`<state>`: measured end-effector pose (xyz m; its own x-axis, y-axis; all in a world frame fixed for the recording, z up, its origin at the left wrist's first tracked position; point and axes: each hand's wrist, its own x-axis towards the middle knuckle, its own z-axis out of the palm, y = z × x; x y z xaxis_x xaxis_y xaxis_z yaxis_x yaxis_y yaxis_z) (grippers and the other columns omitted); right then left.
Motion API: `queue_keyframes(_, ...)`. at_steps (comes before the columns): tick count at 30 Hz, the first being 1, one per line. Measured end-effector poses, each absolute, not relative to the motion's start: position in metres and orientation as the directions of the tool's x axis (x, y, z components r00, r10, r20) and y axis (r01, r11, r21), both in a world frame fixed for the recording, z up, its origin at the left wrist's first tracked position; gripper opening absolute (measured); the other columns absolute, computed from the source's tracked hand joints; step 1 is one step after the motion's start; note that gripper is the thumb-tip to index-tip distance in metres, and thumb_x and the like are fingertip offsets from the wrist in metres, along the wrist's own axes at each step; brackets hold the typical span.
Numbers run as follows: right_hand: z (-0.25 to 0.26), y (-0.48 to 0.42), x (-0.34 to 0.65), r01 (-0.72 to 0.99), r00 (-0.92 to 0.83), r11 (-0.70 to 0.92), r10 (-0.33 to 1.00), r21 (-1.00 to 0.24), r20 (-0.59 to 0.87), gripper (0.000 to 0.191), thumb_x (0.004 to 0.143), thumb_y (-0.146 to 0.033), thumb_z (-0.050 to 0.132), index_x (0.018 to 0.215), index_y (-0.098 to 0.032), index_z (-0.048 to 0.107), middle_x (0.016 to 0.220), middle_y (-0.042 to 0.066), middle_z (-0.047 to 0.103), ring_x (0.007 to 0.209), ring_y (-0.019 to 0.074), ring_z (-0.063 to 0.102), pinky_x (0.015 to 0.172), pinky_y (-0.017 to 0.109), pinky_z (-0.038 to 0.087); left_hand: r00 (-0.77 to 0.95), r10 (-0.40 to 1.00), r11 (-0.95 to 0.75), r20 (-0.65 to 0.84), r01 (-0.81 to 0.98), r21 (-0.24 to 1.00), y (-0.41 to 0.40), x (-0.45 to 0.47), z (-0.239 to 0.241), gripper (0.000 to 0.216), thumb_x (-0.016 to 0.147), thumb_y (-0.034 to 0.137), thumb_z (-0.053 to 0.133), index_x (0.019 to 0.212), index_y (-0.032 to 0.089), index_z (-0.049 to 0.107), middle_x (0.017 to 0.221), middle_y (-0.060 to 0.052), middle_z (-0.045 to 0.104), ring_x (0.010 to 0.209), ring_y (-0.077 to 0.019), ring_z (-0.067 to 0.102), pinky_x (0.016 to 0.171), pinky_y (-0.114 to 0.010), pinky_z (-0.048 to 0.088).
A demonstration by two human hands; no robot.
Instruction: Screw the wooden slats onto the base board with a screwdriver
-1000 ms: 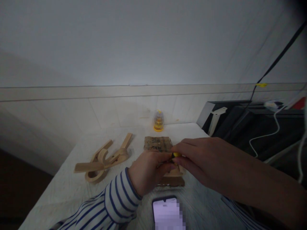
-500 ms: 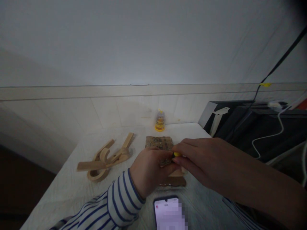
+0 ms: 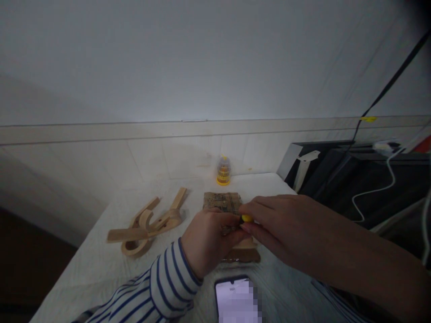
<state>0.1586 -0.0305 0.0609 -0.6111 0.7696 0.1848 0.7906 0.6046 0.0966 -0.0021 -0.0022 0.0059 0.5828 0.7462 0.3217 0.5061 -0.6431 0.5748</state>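
Pale wall [image 3: 215, 58] — whitish table [image 3: 94, 264] — dim light.

Hands [image 3: 209, 241] hide part of a yellow piece [image 3: 247, 218]; the phone [image 3: 233, 298] is cropped below.

Brown packet [image 3: 222, 200], yellow-based container [image 3: 223, 172], print on both unreadable

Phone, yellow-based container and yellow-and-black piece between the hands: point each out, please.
Phone [image 3: 232, 299]: head view, on its lit screen.
Yellow-based container [image 3: 223, 173]: head view, on its body.
Yellow-and-black piece [image 3: 247, 218]: head view, on its yellow part.
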Motion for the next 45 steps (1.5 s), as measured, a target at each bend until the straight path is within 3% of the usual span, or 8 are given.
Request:
queue_keyframes(19,0.0618,-0.0311,0.1603,0.762,-0.645,0.645,0.747,0.062,0.160,0.013,0.073,-0.010,0.052,0.081,-0.019,0.057,0.077,0.000,0.062,0.065,0.0140,0.057,0.059,0.027,0.045,0.590,0.738,-0.647,0.328,0.479,0.594,-0.0009,-0.0016,0.0030,0.015,0.078,0.024,0.057,0.068,0.015,0.064,0.062,-0.001,0.061,0.061,-0.0122,0.058,0.055,-0.019,0.038)
queue_keyframes(45,0.0627,-0.0337,0.1605,0.763,-0.645,0.640,0.743,0.090,0.180,0.010,0.071,-0.011,0.054,0.076,-0.018,0.057,0.072,0.000,0.062,0.059,0.0146,0.056,0.055,0.028,0.044,0.594,0.738,-0.638,0.320,0.462,0.616,-0.0011,-0.0016,0.0027,0.015,0.079,0.025,0.055,0.071,0.016,0.065,0.064,0.000,0.062,0.060,-0.0118,0.057,0.054,-0.019,0.037)
